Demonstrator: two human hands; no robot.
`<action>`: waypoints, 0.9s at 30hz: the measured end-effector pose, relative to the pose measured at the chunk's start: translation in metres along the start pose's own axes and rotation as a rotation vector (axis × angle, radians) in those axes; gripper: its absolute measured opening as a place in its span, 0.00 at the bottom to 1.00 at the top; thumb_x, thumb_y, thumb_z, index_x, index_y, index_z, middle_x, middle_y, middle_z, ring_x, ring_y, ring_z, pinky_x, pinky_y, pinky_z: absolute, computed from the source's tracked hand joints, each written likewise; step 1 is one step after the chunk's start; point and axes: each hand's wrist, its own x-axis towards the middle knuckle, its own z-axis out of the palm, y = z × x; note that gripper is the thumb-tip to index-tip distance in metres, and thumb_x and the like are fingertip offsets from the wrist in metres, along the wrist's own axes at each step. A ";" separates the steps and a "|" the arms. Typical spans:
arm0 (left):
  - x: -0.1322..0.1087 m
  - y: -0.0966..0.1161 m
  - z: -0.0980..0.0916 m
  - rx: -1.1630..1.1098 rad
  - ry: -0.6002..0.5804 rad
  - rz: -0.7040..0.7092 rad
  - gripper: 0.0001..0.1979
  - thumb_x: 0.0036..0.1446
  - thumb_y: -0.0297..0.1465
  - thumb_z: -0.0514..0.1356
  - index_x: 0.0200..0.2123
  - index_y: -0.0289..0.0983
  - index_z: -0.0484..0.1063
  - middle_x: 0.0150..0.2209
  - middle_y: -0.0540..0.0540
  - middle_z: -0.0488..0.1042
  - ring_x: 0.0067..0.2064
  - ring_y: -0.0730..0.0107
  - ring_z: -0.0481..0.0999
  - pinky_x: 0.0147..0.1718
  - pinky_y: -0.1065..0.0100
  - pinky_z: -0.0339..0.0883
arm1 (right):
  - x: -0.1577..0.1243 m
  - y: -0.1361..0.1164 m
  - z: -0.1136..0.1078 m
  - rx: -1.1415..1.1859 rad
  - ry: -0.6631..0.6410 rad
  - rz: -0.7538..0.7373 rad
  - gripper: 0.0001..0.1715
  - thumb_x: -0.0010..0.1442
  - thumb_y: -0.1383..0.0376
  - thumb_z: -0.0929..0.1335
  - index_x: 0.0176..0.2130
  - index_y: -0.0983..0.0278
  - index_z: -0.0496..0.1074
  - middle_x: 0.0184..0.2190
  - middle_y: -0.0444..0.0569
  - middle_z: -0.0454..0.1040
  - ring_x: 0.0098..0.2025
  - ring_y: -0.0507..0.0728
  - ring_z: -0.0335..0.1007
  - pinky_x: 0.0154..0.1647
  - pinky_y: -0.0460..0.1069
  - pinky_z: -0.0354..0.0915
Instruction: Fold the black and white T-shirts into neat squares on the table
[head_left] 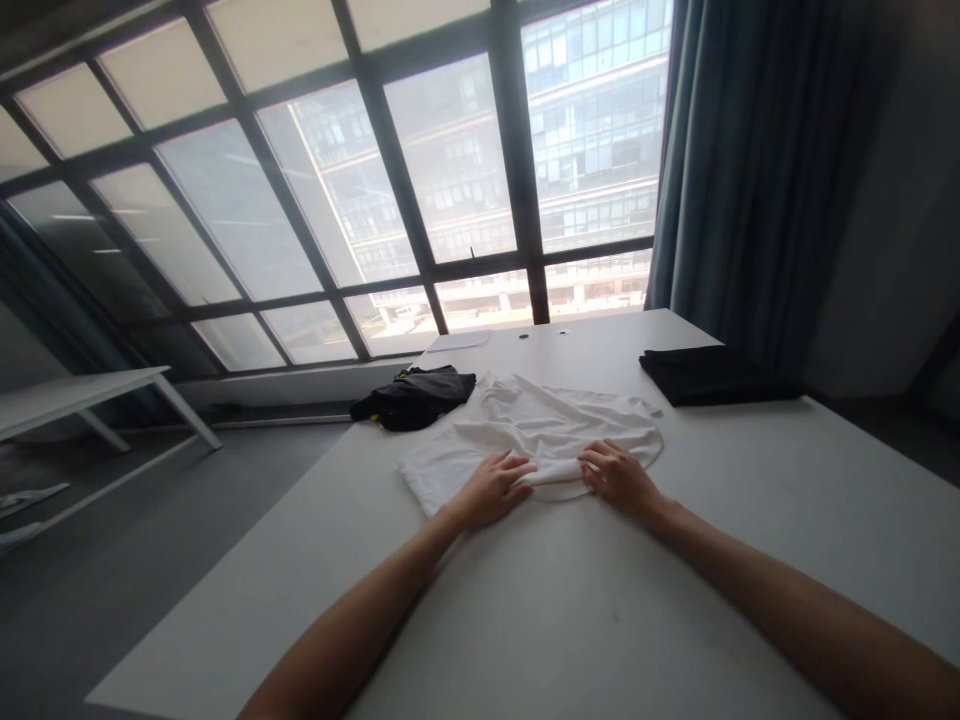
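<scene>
A white T-shirt-like garment [555,420] lies spread and wrinkled on the white table [525,620], its near edge folded over into a roll. My left hand [491,490] is closed on the left part of that rolled edge, thumb nearest me and fingers over the cloth. At the right part of the same roll, my right hand [616,478] grips the fabric with curled fingers. The cloth between the two hands bulges slightly, with a thin dark line beneath it. Parts of both sets of fingertips are hard to make out.
A crumpled black garment [420,395] sits at the table's left edge. A folded black cloth [716,375] lies at the right. A paper sheet [459,341] is at the far end. Beyond are windows, a blue curtain [739,170] and another white table [82,390].
</scene>
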 end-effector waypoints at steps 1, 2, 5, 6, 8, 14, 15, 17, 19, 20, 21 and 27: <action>0.000 0.003 0.003 0.010 -0.001 -0.012 0.24 0.70 0.45 0.51 0.66 0.48 0.66 0.67 0.47 0.65 0.69 0.47 0.57 0.66 0.46 0.52 | 0.000 0.002 0.000 -0.010 -0.002 0.019 0.12 0.67 0.65 0.64 0.44 0.60 0.78 0.43 0.51 0.76 0.49 0.59 0.69 0.53 0.52 0.63; 0.000 0.006 0.006 0.018 -0.001 -0.027 0.25 0.70 0.46 0.51 0.66 0.48 0.64 0.68 0.46 0.63 0.70 0.45 0.55 0.66 0.44 0.51 | -0.001 0.003 0.001 -0.019 -0.021 0.034 0.12 0.67 0.64 0.65 0.45 0.60 0.78 0.45 0.51 0.76 0.50 0.59 0.69 0.53 0.52 0.62; 0.002 0.011 0.009 0.003 -0.017 -0.045 0.28 0.68 0.47 0.54 0.68 0.49 0.61 0.69 0.45 0.60 0.71 0.42 0.51 0.67 0.40 0.48 | -0.002 0.003 0.001 -0.055 -0.088 0.067 0.13 0.66 0.63 0.66 0.47 0.60 0.77 0.48 0.51 0.76 0.53 0.60 0.68 0.54 0.52 0.62; 0.002 0.009 0.006 -0.021 -0.032 -0.034 0.30 0.67 0.47 0.56 0.69 0.49 0.59 0.70 0.45 0.58 0.71 0.42 0.50 0.67 0.41 0.47 | -0.003 0.003 0.001 -0.069 -0.098 0.077 0.13 0.67 0.62 0.66 0.47 0.61 0.77 0.49 0.52 0.76 0.54 0.60 0.67 0.55 0.52 0.61; 0.002 0.002 -0.008 -0.100 -0.098 0.010 0.35 0.62 0.48 0.62 0.69 0.49 0.58 0.71 0.45 0.56 0.72 0.44 0.48 0.68 0.44 0.47 | -0.003 0.002 0.000 -0.093 -0.105 0.105 0.12 0.68 0.62 0.65 0.45 0.61 0.78 0.47 0.52 0.76 0.52 0.59 0.68 0.53 0.52 0.62; -0.025 -0.064 -0.066 -0.423 -0.115 -0.059 0.28 0.64 0.49 0.59 0.63 0.46 0.68 0.64 0.45 0.68 0.65 0.59 0.67 0.64 0.58 0.60 | -0.002 0.009 -0.002 -0.099 -0.080 0.118 0.14 0.69 0.61 0.64 0.40 0.60 0.78 0.41 0.50 0.76 0.47 0.59 0.71 0.46 0.50 0.62; -0.032 -0.078 -0.070 -0.412 -0.007 -0.115 0.27 0.64 0.49 0.59 0.61 0.43 0.71 0.62 0.44 0.71 0.63 0.59 0.70 0.63 0.57 0.61 | -0.002 0.011 -0.002 -0.098 -0.072 0.115 0.14 0.69 0.61 0.64 0.40 0.60 0.79 0.41 0.50 0.76 0.46 0.59 0.71 0.46 0.51 0.62; -0.047 -0.105 -0.069 -0.327 0.182 -0.210 0.28 0.61 0.49 0.61 0.57 0.39 0.74 0.59 0.40 0.74 0.61 0.56 0.71 0.64 0.55 0.60 | -0.001 0.015 0.000 -0.103 -0.064 0.116 0.14 0.69 0.62 0.64 0.39 0.60 0.79 0.41 0.50 0.76 0.46 0.60 0.71 0.46 0.51 0.62; -0.058 -0.125 -0.059 -0.242 0.244 -0.281 0.26 0.60 0.48 0.62 0.54 0.37 0.77 0.59 0.39 0.74 0.61 0.55 0.72 0.64 0.54 0.60 | 0.000 0.020 0.001 -0.119 -0.058 0.129 0.14 0.68 0.62 0.65 0.39 0.59 0.80 0.41 0.51 0.77 0.46 0.60 0.71 0.46 0.52 0.62; -0.061 -0.132 -0.052 -0.212 0.236 -0.304 0.24 0.60 0.47 0.61 0.52 0.37 0.78 0.58 0.39 0.74 0.60 0.56 0.72 0.64 0.54 0.60 | 0.000 0.023 0.001 -0.130 -0.056 0.139 0.14 0.68 0.62 0.65 0.38 0.59 0.80 0.41 0.51 0.77 0.46 0.61 0.72 0.46 0.52 0.61; -0.062 -0.136 -0.046 -0.183 0.223 -0.322 0.23 0.61 0.45 0.61 0.51 0.37 0.78 0.58 0.40 0.75 0.59 0.57 0.73 0.63 0.55 0.61 | 0.001 0.026 0.001 -0.140 -0.054 0.151 0.14 0.68 0.63 0.65 0.37 0.60 0.81 0.41 0.51 0.77 0.46 0.61 0.72 0.47 0.53 0.61; -0.043 -0.124 -0.028 -0.059 0.331 -0.477 0.22 0.55 0.37 0.65 0.53 0.36 0.77 0.59 0.37 0.73 0.60 0.53 0.72 0.62 0.55 0.62 | -0.001 0.034 -0.005 -0.208 -0.041 0.210 0.15 0.69 0.63 0.64 0.37 0.61 0.80 0.41 0.52 0.78 0.45 0.61 0.72 0.46 0.53 0.60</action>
